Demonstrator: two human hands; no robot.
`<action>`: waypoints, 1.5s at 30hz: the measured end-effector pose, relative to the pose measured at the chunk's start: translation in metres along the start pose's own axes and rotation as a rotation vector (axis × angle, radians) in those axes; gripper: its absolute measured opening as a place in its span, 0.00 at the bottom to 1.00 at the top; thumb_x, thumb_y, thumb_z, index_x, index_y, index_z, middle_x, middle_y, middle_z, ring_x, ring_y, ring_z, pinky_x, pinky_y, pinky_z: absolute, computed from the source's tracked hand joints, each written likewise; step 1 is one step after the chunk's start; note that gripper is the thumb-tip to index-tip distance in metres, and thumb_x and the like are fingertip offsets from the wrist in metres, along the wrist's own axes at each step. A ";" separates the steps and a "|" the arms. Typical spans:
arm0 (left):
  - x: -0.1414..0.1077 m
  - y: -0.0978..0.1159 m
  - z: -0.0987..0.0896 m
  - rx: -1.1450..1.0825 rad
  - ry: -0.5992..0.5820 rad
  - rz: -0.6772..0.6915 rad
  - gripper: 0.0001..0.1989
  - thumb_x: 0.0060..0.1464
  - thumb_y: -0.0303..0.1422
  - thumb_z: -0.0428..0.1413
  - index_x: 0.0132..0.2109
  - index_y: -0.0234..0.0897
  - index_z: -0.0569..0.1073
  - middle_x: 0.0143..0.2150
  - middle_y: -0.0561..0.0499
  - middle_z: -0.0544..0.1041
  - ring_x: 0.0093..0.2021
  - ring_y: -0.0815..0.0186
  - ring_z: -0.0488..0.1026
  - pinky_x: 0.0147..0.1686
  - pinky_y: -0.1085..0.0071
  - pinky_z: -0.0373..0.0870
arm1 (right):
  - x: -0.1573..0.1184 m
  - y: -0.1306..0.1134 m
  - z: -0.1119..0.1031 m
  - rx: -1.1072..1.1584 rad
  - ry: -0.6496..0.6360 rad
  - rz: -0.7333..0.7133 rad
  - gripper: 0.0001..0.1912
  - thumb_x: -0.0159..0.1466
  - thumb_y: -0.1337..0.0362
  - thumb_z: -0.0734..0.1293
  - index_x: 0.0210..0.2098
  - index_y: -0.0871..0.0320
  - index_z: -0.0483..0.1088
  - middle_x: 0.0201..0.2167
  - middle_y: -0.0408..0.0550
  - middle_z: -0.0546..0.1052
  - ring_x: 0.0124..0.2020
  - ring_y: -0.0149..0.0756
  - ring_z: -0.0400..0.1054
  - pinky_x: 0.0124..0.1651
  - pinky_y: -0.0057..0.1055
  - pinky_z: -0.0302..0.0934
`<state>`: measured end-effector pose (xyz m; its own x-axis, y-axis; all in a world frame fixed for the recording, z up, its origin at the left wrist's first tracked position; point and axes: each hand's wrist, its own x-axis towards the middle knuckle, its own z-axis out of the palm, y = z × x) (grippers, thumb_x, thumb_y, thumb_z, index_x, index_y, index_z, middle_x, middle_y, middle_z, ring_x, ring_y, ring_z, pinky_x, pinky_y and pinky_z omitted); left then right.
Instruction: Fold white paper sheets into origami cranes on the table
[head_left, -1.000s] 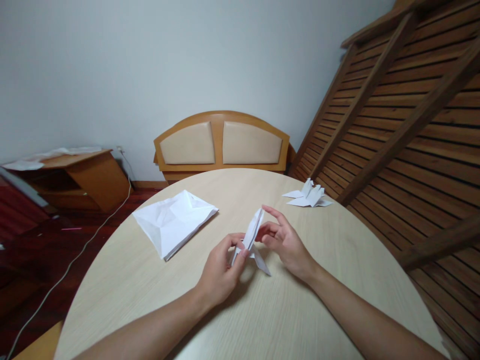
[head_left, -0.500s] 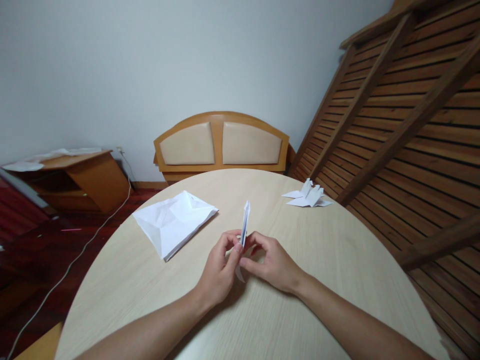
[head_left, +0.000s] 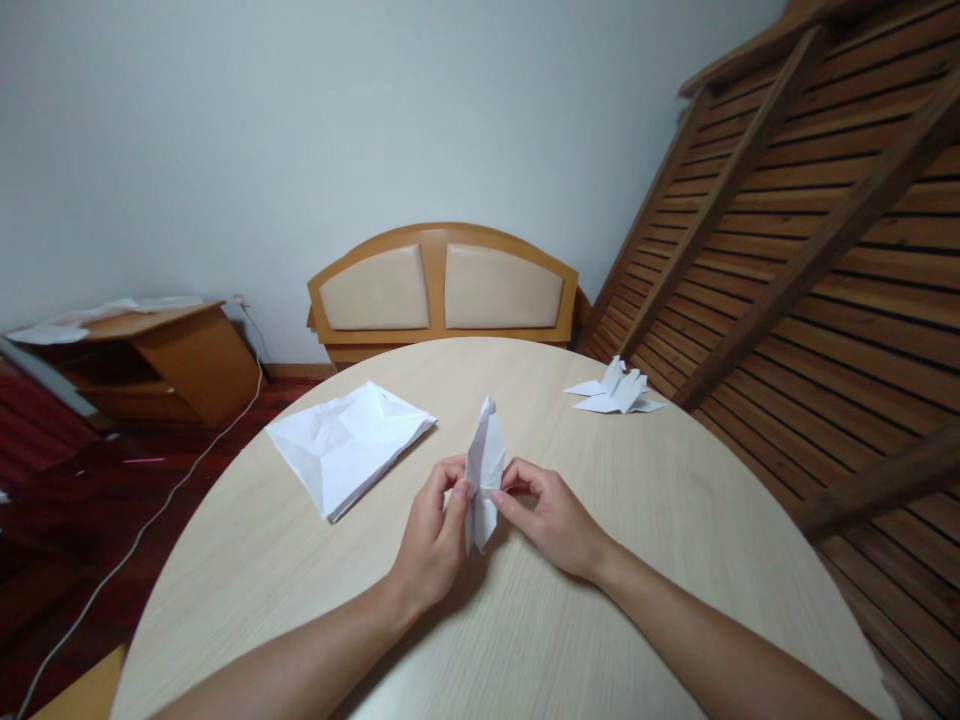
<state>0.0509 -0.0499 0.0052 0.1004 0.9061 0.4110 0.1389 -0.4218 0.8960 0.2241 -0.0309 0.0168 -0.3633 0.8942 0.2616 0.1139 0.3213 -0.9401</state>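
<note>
A piece of folded white paper stands upright between my two hands, a little above the table. My left hand is closed on its left edge, thumb in front and fingers behind. On the right edge, my right hand pinches the paper between thumb and fingers. The paper's top ends in a small bent tip, and its two sides open towards me. Part of its lower left side is hidden by my left thumb.
On the round table, a stack of creased white paper sheets lies at the left. Folded paper birds stand near the right far edge. Beyond are a headboard, a wooden slatted frame and a low cabinet.
The folded paper, seen almost edge-on before, now has its sides spread and shows a wider face. My right thumb and fingers have closed on its right edge.
</note>
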 end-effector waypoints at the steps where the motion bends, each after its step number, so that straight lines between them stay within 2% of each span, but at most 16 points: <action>1: 0.000 0.000 0.000 0.000 0.010 0.000 0.16 0.68 0.44 0.46 0.42 0.38 0.70 0.41 0.47 0.73 0.43 0.61 0.70 0.46 0.67 0.65 | 0.000 0.001 0.000 0.018 -0.001 0.002 0.11 0.65 0.57 0.69 0.31 0.58 0.69 0.30 0.44 0.75 0.34 0.34 0.70 0.41 0.31 0.64; 9: 0.003 0.000 0.000 -0.016 0.055 -0.020 0.16 0.69 0.42 0.44 0.42 0.38 0.69 0.38 0.49 0.72 0.41 0.62 0.69 0.45 0.67 0.65 | 0.002 0.002 0.001 0.038 0.041 -0.018 0.08 0.66 0.58 0.67 0.39 0.57 0.72 0.35 0.46 0.78 0.37 0.34 0.73 0.43 0.32 0.66; 12: 0.001 0.001 0.001 -0.017 0.001 -0.020 0.15 0.68 0.44 0.45 0.44 0.38 0.69 0.42 0.47 0.73 0.44 0.61 0.70 0.48 0.66 0.66 | 0.001 0.002 0.001 0.012 0.099 -0.042 0.08 0.66 0.59 0.67 0.41 0.57 0.71 0.37 0.47 0.79 0.38 0.35 0.75 0.43 0.32 0.68; 17: -0.002 -0.002 0.004 -0.029 -0.086 -0.068 0.13 0.64 0.43 0.53 0.48 0.38 0.67 0.48 0.44 0.74 0.48 0.59 0.72 0.51 0.63 0.67 | 0.000 0.001 0.000 -0.008 0.200 -0.058 0.09 0.65 0.58 0.69 0.42 0.56 0.71 0.38 0.49 0.80 0.39 0.38 0.78 0.42 0.33 0.71; 21: -0.002 -0.003 0.005 -0.073 -0.099 -0.118 0.13 0.66 0.43 0.51 0.48 0.37 0.68 0.46 0.44 0.75 0.47 0.59 0.72 0.49 0.63 0.68 | -0.001 0.003 0.001 0.018 0.262 -0.076 0.10 0.64 0.58 0.69 0.41 0.56 0.70 0.36 0.49 0.80 0.38 0.39 0.78 0.40 0.33 0.72; 27: 0.000 0.001 0.005 -0.074 -0.099 -0.084 0.16 0.67 0.43 0.48 0.51 0.37 0.71 0.51 0.44 0.75 0.53 0.58 0.70 0.52 0.65 0.67 | 0.000 0.004 0.005 0.041 0.158 -0.091 0.12 0.64 0.60 0.69 0.45 0.56 0.68 0.41 0.50 0.80 0.41 0.37 0.77 0.45 0.33 0.71; 32: 0.002 -0.002 0.005 -0.035 -0.069 -0.085 0.15 0.67 0.43 0.49 0.44 0.36 0.73 0.46 0.45 0.76 0.45 0.61 0.72 0.44 0.67 0.70 | 0.000 0.004 0.005 0.060 0.142 -0.055 0.14 0.66 0.59 0.67 0.48 0.54 0.63 0.33 0.45 0.79 0.36 0.35 0.76 0.42 0.33 0.70; 37: 0.001 -0.001 0.005 0.018 -0.087 -0.062 0.08 0.62 0.37 0.56 0.43 0.38 0.72 0.43 0.47 0.75 0.44 0.62 0.73 0.43 0.69 0.70 | -0.003 0.014 0.005 -0.021 0.171 -0.201 0.22 0.64 0.67 0.67 0.52 0.50 0.54 0.41 0.44 0.75 0.38 0.34 0.75 0.41 0.33 0.70; 41: 0.002 0.002 0.005 0.047 -0.072 -0.031 0.04 0.59 0.31 0.56 0.41 0.38 0.71 0.40 0.49 0.75 0.42 0.63 0.73 0.43 0.68 0.71 | -0.005 0.018 0.002 -0.181 0.174 -0.278 0.21 0.64 0.69 0.66 0.53 0.48 0.57 0.43 0.45 0.74 0.38 0.34 0.74 0.40 0.33 0.70; 45: 0.002 0.002 0.004 0.060 -0.082 -0.001 0.05 0.60 0.30 0.55 0.44 0.37 0.72 0.42 0.48 0.75 0.42 0.63 0.73 0.43 0.68 0.71 | -0.004 0.009 -0.002 -0.340 0.122 -0.296 0.16 0.67 0.69 0.63 0.52 0.49 0.65 0.45 0.46 0.76 0.39 0.35 0.73 0.45 0.37 0.69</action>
<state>0.0552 -0.0487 0.0068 0.1803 0.9017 0.3930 0.1978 -0.4246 0.8835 0.2287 -0.0312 0.0077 -0.3169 0.7721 0.5508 0.3260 0.6340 -0.7013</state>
